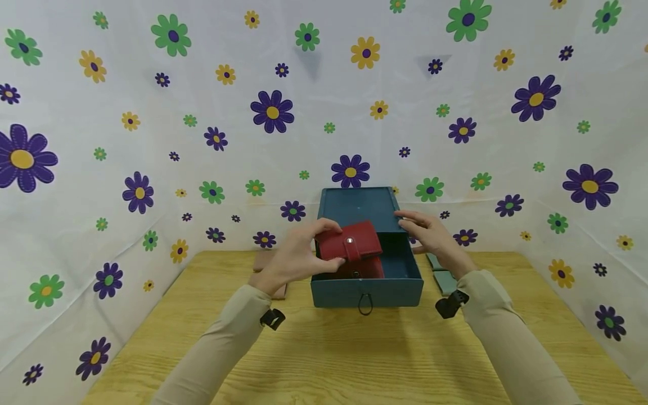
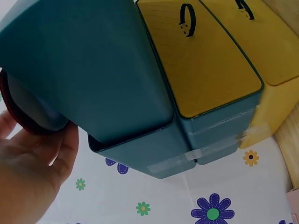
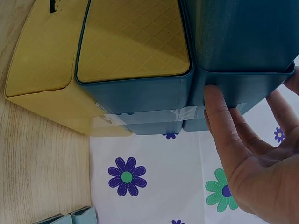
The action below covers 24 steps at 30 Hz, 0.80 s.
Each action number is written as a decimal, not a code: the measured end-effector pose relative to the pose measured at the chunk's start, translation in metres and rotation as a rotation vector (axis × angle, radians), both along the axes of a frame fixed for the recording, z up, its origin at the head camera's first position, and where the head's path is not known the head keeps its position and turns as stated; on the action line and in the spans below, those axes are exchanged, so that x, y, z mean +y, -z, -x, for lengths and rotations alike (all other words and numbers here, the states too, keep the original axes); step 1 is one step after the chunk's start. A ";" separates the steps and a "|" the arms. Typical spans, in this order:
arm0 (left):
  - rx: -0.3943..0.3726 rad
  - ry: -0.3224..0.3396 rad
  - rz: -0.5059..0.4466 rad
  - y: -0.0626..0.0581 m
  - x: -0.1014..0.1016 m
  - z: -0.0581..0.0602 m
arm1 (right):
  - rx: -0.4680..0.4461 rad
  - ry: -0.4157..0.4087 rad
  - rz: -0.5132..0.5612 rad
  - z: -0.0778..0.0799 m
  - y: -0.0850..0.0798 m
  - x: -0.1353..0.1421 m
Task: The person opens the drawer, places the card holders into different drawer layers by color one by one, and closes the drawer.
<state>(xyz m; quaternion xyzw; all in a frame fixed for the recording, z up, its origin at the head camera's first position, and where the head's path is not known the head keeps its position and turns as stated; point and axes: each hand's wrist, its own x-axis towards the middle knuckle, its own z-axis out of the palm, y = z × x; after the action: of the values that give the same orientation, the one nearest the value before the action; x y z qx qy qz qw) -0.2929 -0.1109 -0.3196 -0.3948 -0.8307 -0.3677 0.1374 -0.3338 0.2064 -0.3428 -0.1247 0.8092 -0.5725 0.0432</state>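
A red wallet (image 1: pixel 361 236) with a snap strap is pinched between the thumb and fingers of my left hand (image 1: pixel 291 253), over the pulled-out drawer (image 1: pixel 329 295). A second red wallet (image 1: pixel 373 269) lies inside that drawer, partly hidden beneath the first. The drawer belongs to a blue drawer unit (image 1: pixel 356 203) and has a dark loop pull (image 1: pixel 365 304). At the unit's right side is my right hand (image 1: pixel 430 236), fingers extended. In the right wrist view its fingertips touch the teal casing (image 3: pixel 219 78).
Lower yellow drawer fronts (image 2: pixel 210 65) with loop pulls show in the wrist views, and clear tape (image 3: pixel 154 115) runs along the unit's side. Pinkish flat items (image 1: pixel 263 260) lie left of the unit and green ones (image 1: pixel 445 282) right. A flowered cloth (image 1: pixel 324 84) hangs behind the wooden table (image 1: pixel 304 360).
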 end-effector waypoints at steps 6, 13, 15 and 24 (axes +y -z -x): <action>-0.063 0.032 0.058 -0.004 0.004 0.002 | 0.001 0.001 -0.004 0.000 0.000 -0.001; -0.084 0.025 0.156 -0.010 0.009 0.003 | -0.003 0.008 -0.013 0.000 -0.001 -0.001; -0.093 0.027 0.175 -0.011 0.011 0.002 | -0.003 0.009 -0.013 0.000 -0.002 -0.002; -0.044 0.032 0.246 -0.010 0.014 0.002 | -0.005 0.008 -0.012 -0.001 -0.001 -0.002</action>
<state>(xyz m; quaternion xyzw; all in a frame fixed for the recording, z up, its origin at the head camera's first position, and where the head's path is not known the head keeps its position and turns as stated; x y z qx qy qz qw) -0.2953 -0.0967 -0.3093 -0.4138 -0.8659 -0.2737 0.0637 -0.3329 0.2039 -0.3416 -0.1198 0.8129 -0.5683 0.0439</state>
